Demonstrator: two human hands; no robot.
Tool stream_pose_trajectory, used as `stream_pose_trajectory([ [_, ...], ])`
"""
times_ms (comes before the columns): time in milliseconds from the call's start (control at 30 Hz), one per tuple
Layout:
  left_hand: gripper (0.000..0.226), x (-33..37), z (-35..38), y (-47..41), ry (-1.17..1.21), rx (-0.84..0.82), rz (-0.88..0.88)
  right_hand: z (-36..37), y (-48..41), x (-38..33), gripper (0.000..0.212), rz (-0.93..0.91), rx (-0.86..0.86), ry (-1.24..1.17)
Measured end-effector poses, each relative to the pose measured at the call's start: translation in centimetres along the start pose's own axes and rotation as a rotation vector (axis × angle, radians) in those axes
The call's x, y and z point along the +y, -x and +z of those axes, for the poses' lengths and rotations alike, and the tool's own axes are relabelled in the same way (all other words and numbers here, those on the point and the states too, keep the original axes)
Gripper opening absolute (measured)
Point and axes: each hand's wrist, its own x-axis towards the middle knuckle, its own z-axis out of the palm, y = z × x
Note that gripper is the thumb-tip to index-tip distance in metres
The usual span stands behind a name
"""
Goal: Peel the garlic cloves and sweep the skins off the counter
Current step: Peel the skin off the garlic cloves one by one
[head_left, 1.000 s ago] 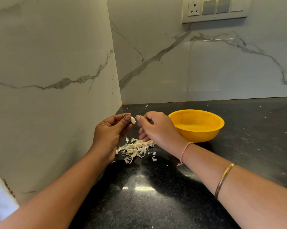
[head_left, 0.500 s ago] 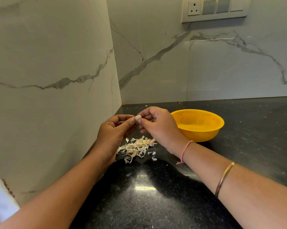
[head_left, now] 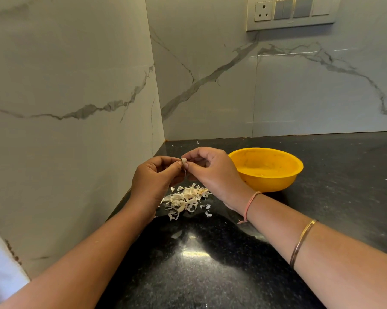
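Glossy speckled black stone counter (head_left: pixel 210 275), polished veined marble wall (head_left: pixel 65 85), smooth plastic yellow bowl (head_left: pixel 275 181), papery skins (head_left: pixel 184 200).

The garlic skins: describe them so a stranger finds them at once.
Start at the black counter where the marble walls meet. Just left of the yellow bowl, beneath the left hand and right hand, lies the pile of garlic skins. It is the only heap of pale, papery flakes there.

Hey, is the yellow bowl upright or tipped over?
Upright: the yellow bowl sits on its base on the counter, with its rim level and its opening facing up.
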Motion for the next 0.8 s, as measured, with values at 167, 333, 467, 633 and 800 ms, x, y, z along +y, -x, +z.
stream_pose_trajectory([
  [167, 0.005, 0.2, 0.1, 0.2, -0.011, 0.015, 0.033, 0.1, 0.2, -0.2, 0.016, -0.103, 0.017, 0.143],
  [333, 0.004, 0.4, 0.2, 0.4, -0.059, 0.017, 0.081, 0.2, 0.2, -0.4, 0.023, -0.177, 0.072, 0.249],
  [467, 0.005, 0.5, 0.2, 0.5, -0.103, 0.06, 0.105, 0.2, 0.4, -0.6, 0.033, -0.227, 0.059, 0.292],
  [633, 0.007, 0.4, 0.1, 0.5, -0.181, 0.074, 0.132, 0.3, 0.5, -0.8, 0.031, -0.254, 0.034, 0.311],
  [800, 0.008, 0.3, -0.1, 0.5, -0.304, 0.087, 0.194, 0.1, 0.7, -1.1, 0.033, -0.288, -0.02, 0.328],
])
